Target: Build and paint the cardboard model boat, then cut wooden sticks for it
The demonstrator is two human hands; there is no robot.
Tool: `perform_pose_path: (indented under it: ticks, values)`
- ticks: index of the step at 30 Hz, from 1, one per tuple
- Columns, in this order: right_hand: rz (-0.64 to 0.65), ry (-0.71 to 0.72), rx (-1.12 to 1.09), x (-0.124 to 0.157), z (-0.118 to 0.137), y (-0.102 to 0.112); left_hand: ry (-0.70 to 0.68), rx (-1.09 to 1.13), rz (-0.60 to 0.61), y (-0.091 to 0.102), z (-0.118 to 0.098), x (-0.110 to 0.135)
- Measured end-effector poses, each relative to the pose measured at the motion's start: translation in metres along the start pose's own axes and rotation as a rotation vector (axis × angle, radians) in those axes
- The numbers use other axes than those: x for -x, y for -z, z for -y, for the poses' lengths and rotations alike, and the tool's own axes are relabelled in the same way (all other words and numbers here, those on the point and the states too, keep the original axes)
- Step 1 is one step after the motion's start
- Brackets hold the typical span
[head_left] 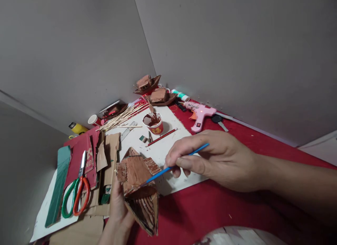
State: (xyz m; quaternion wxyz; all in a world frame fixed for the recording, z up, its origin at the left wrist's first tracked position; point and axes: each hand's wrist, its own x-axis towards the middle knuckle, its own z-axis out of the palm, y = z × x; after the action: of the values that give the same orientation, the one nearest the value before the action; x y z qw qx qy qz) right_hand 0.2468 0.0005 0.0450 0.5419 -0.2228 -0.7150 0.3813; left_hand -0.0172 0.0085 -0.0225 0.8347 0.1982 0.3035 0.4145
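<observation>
The left hand [118, 211] is gripping a brown-painted cardboard boat model [140, 188] from below, above the red worktop [210, 206]. The right hand [216, 160] is pinching a blue paintbrush [176, 164], its tip touching the model, near the paint cup [153, 123].

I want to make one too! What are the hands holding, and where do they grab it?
The left hand grips the brown cardboard model by its left side. The right hand pinches the blue paintbrush around mid-handle, its tip on the model.
</observation>
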Motion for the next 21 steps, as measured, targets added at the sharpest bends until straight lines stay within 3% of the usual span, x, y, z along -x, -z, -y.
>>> perform_pose_path:
  ticks: [7,14,21]
  values:
    - [0.169,0.053,0.165,0.001,-0.002,0.002,-0.048,0.019,0.098,-0.01,0.0,0.0]
    - [0.058,0.128,0.112,0.002,-0.001,0.0,-0.016,0.005,-0.026,-0.013,0.0,0.001]
    - [0.206,0.112,0.189,0.001,-0.004,-0.003,-0.034,0.019,-0.195,-0.017,0.0,0.001]
